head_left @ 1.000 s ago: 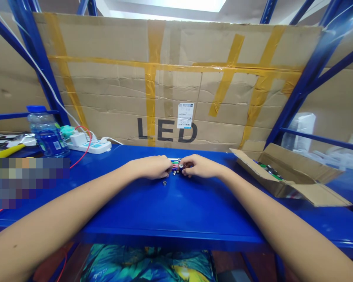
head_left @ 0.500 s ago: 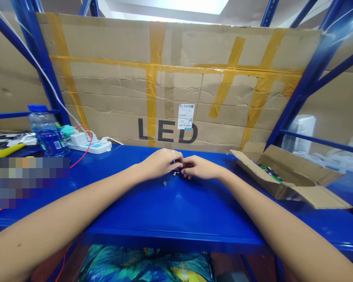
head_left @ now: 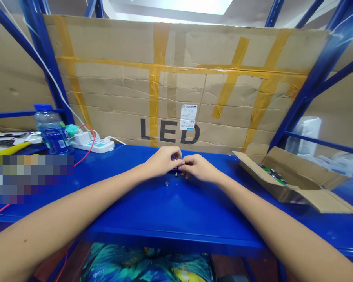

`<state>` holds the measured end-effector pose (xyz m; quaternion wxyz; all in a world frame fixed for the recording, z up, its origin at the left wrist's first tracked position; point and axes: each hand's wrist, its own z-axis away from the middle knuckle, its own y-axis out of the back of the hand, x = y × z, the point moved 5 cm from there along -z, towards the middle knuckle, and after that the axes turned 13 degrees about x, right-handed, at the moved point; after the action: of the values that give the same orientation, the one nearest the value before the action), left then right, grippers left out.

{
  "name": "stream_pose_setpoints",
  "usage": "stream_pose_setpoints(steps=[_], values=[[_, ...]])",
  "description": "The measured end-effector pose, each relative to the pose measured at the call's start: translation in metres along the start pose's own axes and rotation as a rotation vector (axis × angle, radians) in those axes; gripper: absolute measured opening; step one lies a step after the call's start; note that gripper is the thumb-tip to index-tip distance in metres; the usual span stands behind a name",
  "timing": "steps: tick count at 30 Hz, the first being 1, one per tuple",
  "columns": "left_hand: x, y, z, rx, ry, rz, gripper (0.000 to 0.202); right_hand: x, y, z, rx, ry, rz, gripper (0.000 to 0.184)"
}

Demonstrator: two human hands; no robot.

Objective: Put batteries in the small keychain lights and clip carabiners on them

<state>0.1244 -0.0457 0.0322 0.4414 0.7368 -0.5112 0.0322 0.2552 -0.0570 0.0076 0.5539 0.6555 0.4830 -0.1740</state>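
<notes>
Both my hands meet at the middle of the blue table (head_left: 179, 211). My left hand (head_left: 164, 159) is curled, fingers pinched over a small cluster of little parts (head_left: 176, 170) that it mostly hides. My right hand (head_left: 197, 167) is also closed, its fingertips touching the left hand's over the same cluster. What each pinch holds is too small to name. One small metal piece (head_left: 166, 183) lies loose on the table just in front of the left hand.
An open cardboard box (head_left: 285, 180) with small items lies at the right. A white power strip (head_left: 94, 145) with a red wire and a water bottle (head_left: 53, 131) stand at the left. A taped cardboard sheet marked LED (head_left: 170, 90) walls the back.
My left hand has moved right over the coloured parts, covering them and meeting the right hand. The view has shifted slightly.
</notes>
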Motion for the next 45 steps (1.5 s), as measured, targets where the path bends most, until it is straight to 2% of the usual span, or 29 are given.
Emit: stream_pose_setpoints(steps=[7,10,13,16,18,21,24,26,28,33,35,37,40,45], values=[[-0.005,0.006,-0.004,0.112,0.144,0.255,0.013,-0.007,-0.004,0.0,0.265,-0.038,-0.043,0.022],[-0.007,0.006,-0.005,0.142,0.169,0.288,0.013,-0.01,-0.003,0.001,0.36,-0.05,-0.021,0.026],[-0.011,0.012,-0.007,0.222,0.158,0.259,0.01,-0.01,-0.002,0.002,0.392,-0.093,0.097,0.028],[-0.017,0.017,-0.009,0.305,0.175,0.311,0.01,-0.012,-0.009,0.004,0.323,-0.074,0.247,0.026],[-0.021,0.018,-0.009,0.323,0.217,0.404,0.012,-0.017,-0.024,0.006,0.188,0.017,0.288,0.024],[-0.021,0.016,-0.008,0.295,0.292,0.461,0.014,-0.024,-0.047,0.012,-0.033,0.132,0.37,0.018],[-0.016,0.013,-0.007,0.25,0.312,0.471,0.014,-0.026,-0.056,0.017,-0.154,0.158,0.439,0.011],[-0.013,0.011,-0.007,0.219,0.283,0.485,0.015,-0.025,-0.05,0.016,-0.169,0.162,0.404,0.009],[-0.012,0.009,-0.008,0.185,0.234,0.468,0.016,-0.024,-0.035,0.012,-0.1,0.162,0.353,0.009],[-0.015,0.007,-0.01,0.192,0.096,0.303,0.016,-0.016,0.02,-0.004,0.347,0.106,0.228,0.011],[-0.016,0.005,-0.009,0.202,0.076,0.247,0.016,-0.011,0.032,-0.007,0.46,0.101,0.163,0.01],[-0.015,0.002,-0.007,0.173,0.07,0.2,0.015,-0.005,0.035,-0.01,0.479,0.11,0.102,0.009],[-0.012,-0.003,-0.003,0.117,0.051,0.18,0.015,0.001,0.028,-0.012,0.433,0.121,0.036,0.007],[-0.006,-0.004,-0.001,0.115,0.005,0.213,0.012,0.004,0.019,-0.011,0.36,0.097,-0.083,0.01]])
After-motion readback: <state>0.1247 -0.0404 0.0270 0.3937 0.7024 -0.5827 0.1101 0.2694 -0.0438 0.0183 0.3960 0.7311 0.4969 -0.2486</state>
